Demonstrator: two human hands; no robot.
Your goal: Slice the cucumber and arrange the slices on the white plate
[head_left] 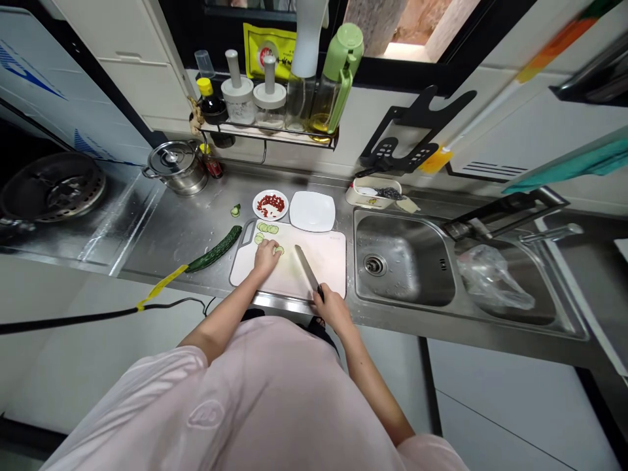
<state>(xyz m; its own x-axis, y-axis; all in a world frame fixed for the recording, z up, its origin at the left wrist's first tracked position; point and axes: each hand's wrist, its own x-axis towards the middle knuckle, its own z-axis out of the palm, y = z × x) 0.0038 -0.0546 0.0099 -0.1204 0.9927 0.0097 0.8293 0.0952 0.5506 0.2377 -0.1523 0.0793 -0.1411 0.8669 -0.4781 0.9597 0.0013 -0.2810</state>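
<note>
My right hand [333,307] is wrapped round the black handle of a knife [307,267], whose blade lies low over the right half of the white cutting board [324,252]. On the board's left half, my left hand [266,257] has its fingertips closed at a pale green cucumber slice [279,250]. More cucumber slices [267,227] lie in a row near the board's top left. Behind the board are a plate of chopped red pieces [271,205] and a bare white square plate [313,210]. A long dark green cucumber [216,250] rests on the counter left of the board.
The sink [405,258] is on the right, with a plastic bag [493,275] in its second basin. A steel pot [177,167] and a black pan [52,186] stand left. Bottles and jars fill a wall rack [275,131]. A small cucumber end [235,210] lies behind the cucumber.
</note>
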